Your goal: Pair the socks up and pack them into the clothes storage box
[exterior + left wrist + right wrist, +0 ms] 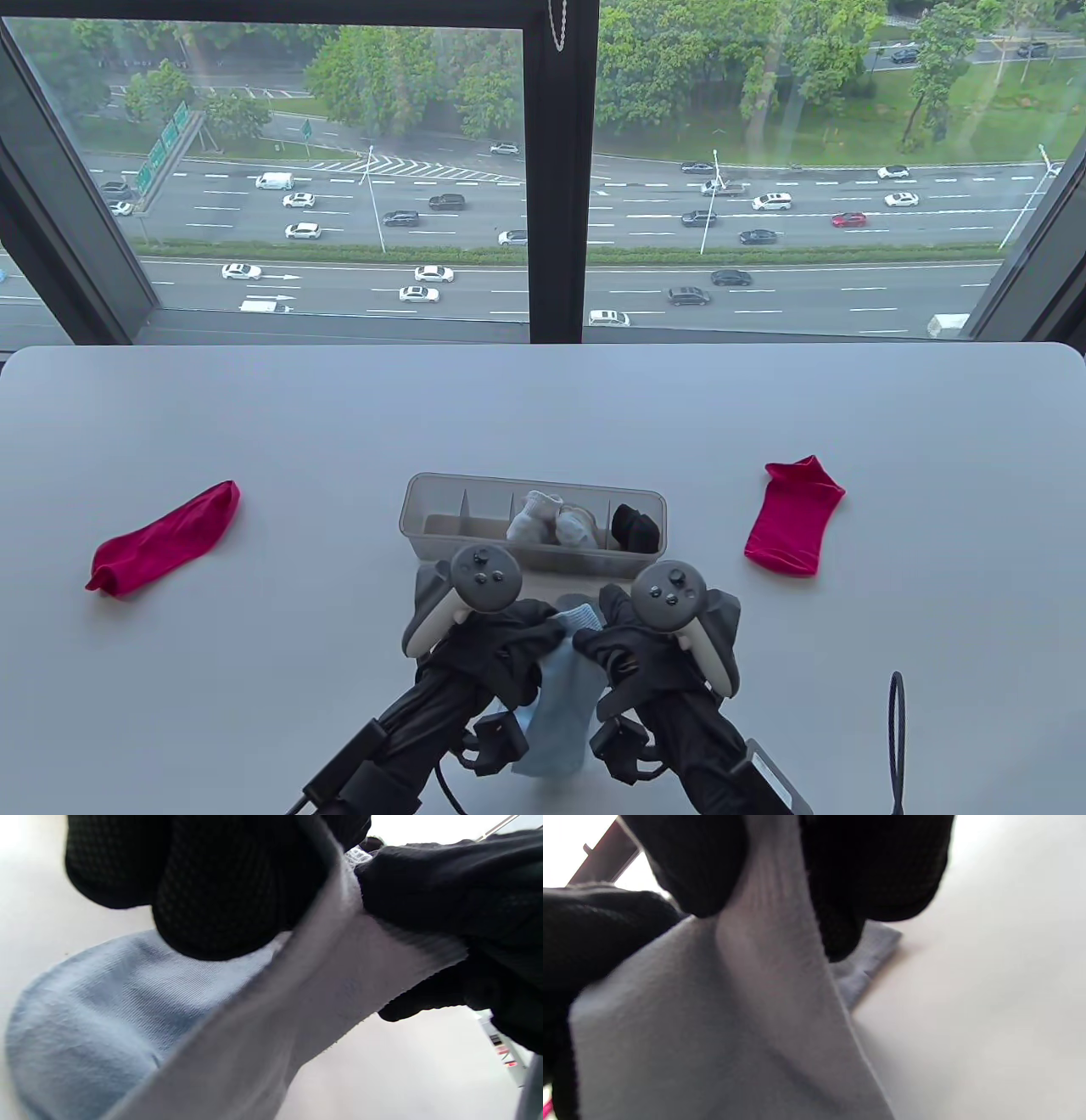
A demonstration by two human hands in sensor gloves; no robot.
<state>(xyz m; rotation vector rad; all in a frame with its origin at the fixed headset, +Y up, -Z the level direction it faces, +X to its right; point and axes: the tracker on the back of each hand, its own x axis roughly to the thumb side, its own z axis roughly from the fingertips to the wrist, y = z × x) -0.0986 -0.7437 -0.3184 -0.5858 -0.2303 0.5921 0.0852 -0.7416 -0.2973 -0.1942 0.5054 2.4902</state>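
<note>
**Blue pair in hand, reds waiting**

Both hands are on the light blue socks (556, 696), near the table's front edge. The left hand (501, 632) and right hand (632, 649) curl their fingers tight around the cuff end, pinching the fabric between them. Just beyond that grip, the storage box (534, 560) already holds a grey pair (550, 519) and a black pair (635, 528). Far out on either side lie one red sock (165, 536) and another red sock (793, 526), unpaired. I'd say we're about halfway.

No legible text within my sight, green road signs (161, 151) outside the window (543, 170) too small to read
</note>
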